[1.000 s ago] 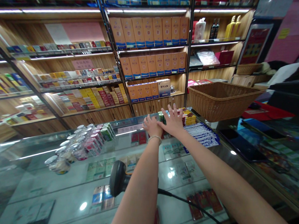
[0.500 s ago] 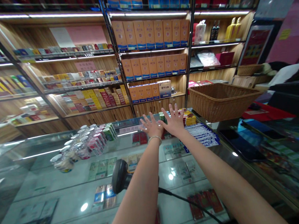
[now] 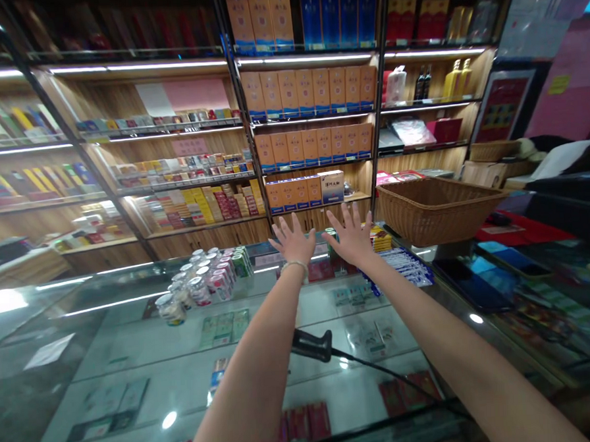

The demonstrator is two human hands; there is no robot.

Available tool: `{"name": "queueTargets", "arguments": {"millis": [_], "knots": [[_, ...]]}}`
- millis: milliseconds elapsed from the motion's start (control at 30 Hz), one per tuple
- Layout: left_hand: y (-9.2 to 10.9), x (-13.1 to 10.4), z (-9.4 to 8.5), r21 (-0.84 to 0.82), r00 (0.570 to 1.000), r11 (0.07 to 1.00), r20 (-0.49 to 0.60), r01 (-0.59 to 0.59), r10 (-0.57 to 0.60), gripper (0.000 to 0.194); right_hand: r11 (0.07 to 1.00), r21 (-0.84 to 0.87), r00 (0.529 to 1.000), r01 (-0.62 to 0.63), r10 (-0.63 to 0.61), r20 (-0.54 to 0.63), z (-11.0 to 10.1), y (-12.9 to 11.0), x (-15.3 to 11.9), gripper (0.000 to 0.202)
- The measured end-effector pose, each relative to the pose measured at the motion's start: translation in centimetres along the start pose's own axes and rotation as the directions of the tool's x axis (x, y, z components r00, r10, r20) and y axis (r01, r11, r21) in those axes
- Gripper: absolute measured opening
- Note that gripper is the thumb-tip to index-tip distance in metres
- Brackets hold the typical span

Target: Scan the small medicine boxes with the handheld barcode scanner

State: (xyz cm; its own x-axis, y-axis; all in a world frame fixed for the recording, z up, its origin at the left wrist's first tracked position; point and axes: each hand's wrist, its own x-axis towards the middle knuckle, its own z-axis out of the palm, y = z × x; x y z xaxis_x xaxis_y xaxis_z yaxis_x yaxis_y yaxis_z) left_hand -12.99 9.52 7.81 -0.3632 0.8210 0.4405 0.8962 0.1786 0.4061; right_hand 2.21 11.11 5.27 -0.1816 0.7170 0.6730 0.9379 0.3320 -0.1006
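Both arms reach out over a glass display counter [image 3: 184, 378]. My left hand [image 3: 295, 241], with a bracelet at the wrist, is open with its fingers spread and holds nothing. Beside it, slightly apart, my right hand [image 3: 351, 236] is also open, fingers spread. Yellow packs [image 3: 380, 239] and a pile of blue-and-white packets [image 3: 401, 268] lie just right of my right hand. Left of my left hand stand rows of small jars [image 3: 199, 282] and pink and green containers [image 3: 242, 262]. A black corded handheld scanner [image 3: 311, 345] lies under my left forearm, its head hidden.
A wicker basket [image 3: 437, 207] stands at the counter's right end, near two dark phones [image 3: 471, 283] [image 3: 514, 259]. Behind the counter, wooden shelves hold orange boxes [image 3: 312, 88], cigarette-like packs [image 3: 200, 206] and bottles [image 3: 458, 77]. A red mat [image 3: 523, 229] lies at the right.
The view has shifted, so the shelves sit lower and farther right. My hands have moved apart from near-touching, the left going leftward. Both stay open.
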Motion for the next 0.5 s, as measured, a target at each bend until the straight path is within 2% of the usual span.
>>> {"name": "queueTargets", "arguments": {"millis": [200,500], "knots": [[-3.0,-1.2,-4.1,-0.003,0.998,0.999,-0.026,-0.048,0.048,0.076,0.999,0.011,0.998,0.034,-0.033,-0.050,-1.6,-1.9,-1.7,0.061],[-8.3,-3.5,-9.3,0.104,0.965,0.967,-0.094,-0.235,0.244,0.066,0.998,0.031,0.998,0.059,-0.058,-0.026,-3.7,-5.3,-3.9,0.060]]}}
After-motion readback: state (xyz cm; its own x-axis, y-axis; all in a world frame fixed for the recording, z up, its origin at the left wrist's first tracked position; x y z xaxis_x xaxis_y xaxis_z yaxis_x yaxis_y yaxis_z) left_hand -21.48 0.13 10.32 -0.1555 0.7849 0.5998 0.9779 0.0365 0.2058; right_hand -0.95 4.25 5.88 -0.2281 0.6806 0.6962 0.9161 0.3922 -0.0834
